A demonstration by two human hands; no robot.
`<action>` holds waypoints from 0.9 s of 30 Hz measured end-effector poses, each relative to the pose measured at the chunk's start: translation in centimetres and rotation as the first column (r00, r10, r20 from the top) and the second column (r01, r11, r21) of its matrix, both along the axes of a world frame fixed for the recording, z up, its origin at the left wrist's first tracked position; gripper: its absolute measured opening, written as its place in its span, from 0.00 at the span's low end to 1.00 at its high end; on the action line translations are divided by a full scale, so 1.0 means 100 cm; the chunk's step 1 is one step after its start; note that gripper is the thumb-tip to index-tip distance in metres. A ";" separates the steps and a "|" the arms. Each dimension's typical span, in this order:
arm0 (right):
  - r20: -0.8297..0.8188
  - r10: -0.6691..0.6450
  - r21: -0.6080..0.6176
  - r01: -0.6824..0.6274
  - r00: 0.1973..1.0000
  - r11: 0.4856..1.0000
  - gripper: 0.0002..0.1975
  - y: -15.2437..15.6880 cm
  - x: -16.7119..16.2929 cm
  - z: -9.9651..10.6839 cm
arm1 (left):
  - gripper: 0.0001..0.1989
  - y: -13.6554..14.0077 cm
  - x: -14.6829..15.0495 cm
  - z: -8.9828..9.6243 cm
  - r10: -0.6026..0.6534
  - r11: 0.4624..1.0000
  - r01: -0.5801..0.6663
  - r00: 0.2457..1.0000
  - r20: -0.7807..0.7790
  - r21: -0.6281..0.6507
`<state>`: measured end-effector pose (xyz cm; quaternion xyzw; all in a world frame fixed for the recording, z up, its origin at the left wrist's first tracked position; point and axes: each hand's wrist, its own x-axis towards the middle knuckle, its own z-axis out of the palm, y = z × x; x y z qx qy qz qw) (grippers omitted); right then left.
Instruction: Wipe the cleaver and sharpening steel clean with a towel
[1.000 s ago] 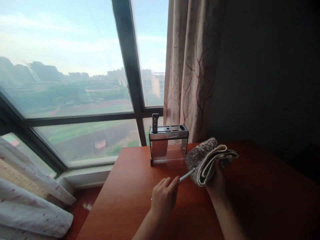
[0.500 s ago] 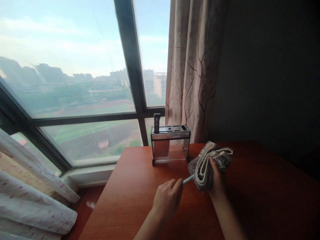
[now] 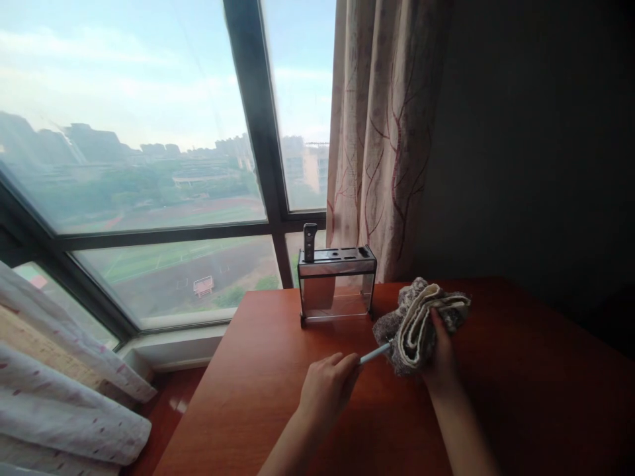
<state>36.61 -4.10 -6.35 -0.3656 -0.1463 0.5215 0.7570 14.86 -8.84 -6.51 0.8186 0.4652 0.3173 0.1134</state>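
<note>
My left hand [image 3: 327,383] is closed around a thin pale-blue rod-like handle [image 3: 374,354]. The handle's far end goes into a bunched grey-and-cream cloth [image 3: 414,327], which hides whatever is there. Gripping that folded cloth from the right is my right hand [image 3: 441,357], its thumb pressed on the cream folds. Both hands are above the tabletop. Behind them stands a clear-sided knife block [image 3: 337,294] with a dark slotted top. One knife with a black handle [image 3: 310,242] sits upright in its left slot, its wide blade showing through the side.
The reddish-brown wooden table [image 3: 258,383] runs under everything, its left edge sloping toward me. A window [image 3: 173,165] fills the left, with a patterned curtain [image 3: 381,132] beside it. Another curtain [image 3: 64,410] hangs low at left. A dark wall is at right.
The cloth and my right hand have moved slightly right, and more of the pale-blue handle shows. My left hand has shifted a little left. The knife block stays in place on the table.
</note>
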 end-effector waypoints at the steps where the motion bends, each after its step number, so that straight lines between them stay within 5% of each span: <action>1: 0.046 -0.071 0.005 0.071 0.996 0.997 0.22 0.000 -0.001 0.001 | 0.13 0.000 0.000 0.000 -0.004 1.000 0.004 1.000 0.029 -0.014; 4: 0.211 -0.296 0.026 0.297 0.932 0.955 0.24 -0.001 -0.006 0.003 | 0.12 0.001 -0.001 0.000 -0.012 0.999 0.015 0.997 0.075 -0.037; 7: 0.305 -0.384 0.039 0.392 0.872 0.919 0.23 -0.003 -0.009 0.005 | 0.13 0.002 -0.002 0.001 -0.015 0.999 0.017 0.999 0.041 -0.045; 14: 0.280 -0.399 0.049 0.402 0.873 0.914 0.23 -0.003 -0.008 0.003 | 0.13 0.004 -0.005 0.000 -0.009 0.997 0.007 1.000 -0.018 -0.077; 18: 0.182 -0.300 0.038 0.298 0.936 0.954 0.25 -0.002 -0.001 0.003 | 0.13 0.004 -0.005 0.002 -0.056 0.970 0.077 0.994 0.097 -0.230; 22: 0.131 -0.266 0.072 0.259 0.955 0.963 0.23 0.001 0.006 -0.004 | 0.17 0.007 -0.007 0.001 -0.084 0.868 0.210 0.956 0.283 -0.451; 27: 0.136 -0.185 0.086 0.175 0.973 0.981 0.23 0.004 0.008 -0.010 | 0.25 0.009 -0.010 -0.002 -0.001 0.590 0.404 0.866 0.500 -0.699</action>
